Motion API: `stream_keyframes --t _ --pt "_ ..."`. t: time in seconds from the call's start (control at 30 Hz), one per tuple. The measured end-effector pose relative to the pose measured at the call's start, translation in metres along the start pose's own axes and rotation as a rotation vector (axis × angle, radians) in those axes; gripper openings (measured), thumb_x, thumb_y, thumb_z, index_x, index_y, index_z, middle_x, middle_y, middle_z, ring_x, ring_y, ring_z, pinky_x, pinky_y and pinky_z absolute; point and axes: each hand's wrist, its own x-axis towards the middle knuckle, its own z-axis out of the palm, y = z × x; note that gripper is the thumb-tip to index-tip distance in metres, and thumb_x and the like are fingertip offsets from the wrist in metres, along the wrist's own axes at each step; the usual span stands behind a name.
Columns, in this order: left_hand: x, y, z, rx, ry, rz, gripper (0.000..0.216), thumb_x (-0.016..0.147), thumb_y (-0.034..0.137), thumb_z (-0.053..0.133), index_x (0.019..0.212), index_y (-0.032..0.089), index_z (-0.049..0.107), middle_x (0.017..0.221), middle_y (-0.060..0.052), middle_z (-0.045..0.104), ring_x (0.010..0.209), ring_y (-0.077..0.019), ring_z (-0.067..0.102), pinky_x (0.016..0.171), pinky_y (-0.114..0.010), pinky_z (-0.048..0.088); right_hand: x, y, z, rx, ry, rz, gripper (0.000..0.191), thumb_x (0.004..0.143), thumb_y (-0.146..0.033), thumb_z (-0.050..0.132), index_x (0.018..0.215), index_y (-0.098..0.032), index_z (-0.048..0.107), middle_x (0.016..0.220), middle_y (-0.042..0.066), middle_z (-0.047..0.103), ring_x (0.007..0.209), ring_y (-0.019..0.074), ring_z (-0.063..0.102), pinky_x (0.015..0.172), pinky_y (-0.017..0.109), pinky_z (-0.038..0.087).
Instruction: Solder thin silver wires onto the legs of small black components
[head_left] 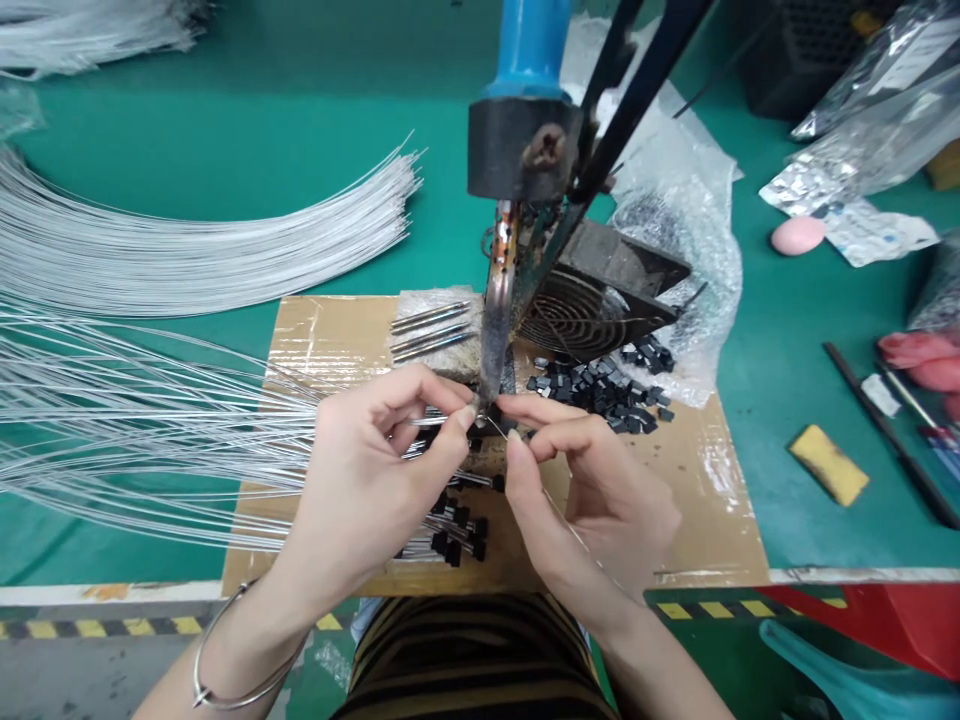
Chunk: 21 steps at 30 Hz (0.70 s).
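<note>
My left hand (375, 460) pinches the ends of thin white wires (135, 420) that fan in from the left. My right hand (585, 480) pinches a thin strand of solder wire (570, 525) and holds it at the same spot. Both fingertips meet just under the tip of a fixed soldering iron (496, 330) with a blue handle (531, 45). Small black components with leads (457, 530) lie on the taped cardboard sheet (705, 480) below my hands. What sits right between the fingertips is too small to make out.
A loose pile of black components (607, 380) and a small dark fan (600, 300) lie behind the iron. More white wire bundles (187, 240) cover the green table on the left. A yellow sponge (829, 465), dark rods (889, 435) and foil bags (870, 150) sit on the right.
</note>
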Motion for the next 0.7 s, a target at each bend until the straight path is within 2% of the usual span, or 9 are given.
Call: stream_keyframes --t 0.3,0.7 --pt "-0.0014 -0.0014 0.0009 -0.012 0.003 0.016 0.009 0.086 0.017 0.075 0.078 0.021 0.073 0.086 0.0 0.079 0.073 -0.0144 0.072 0.06 -0.023 0.051 0.0001 0.0011 0.0025 -0.047 0.03 -0.084 0.026 0.088 0.001 0.07 0.097 -0.023 0.067 0.115 0.007 0.081 0.107 0.0221 0.079 0.096 0.039 0.064" --pt "-0.001 -0.0009 0.0016 0.004 0.004 0.024 0.009 0.085 0.017 0.075 0.077 0.02 0.072 0.082 0.0 0.078 0.068 -0.0123 0.069 0.056 -0.021 0.047 0.0003 0.0022 0.0021 -0.046 0.032 -0.091 0.027 0.087 0.003 0.071 0.096 -0.022 0.067 0.114 0.006 0.081 0.105 0.0197 0.079 0.095 0.035 0.063"
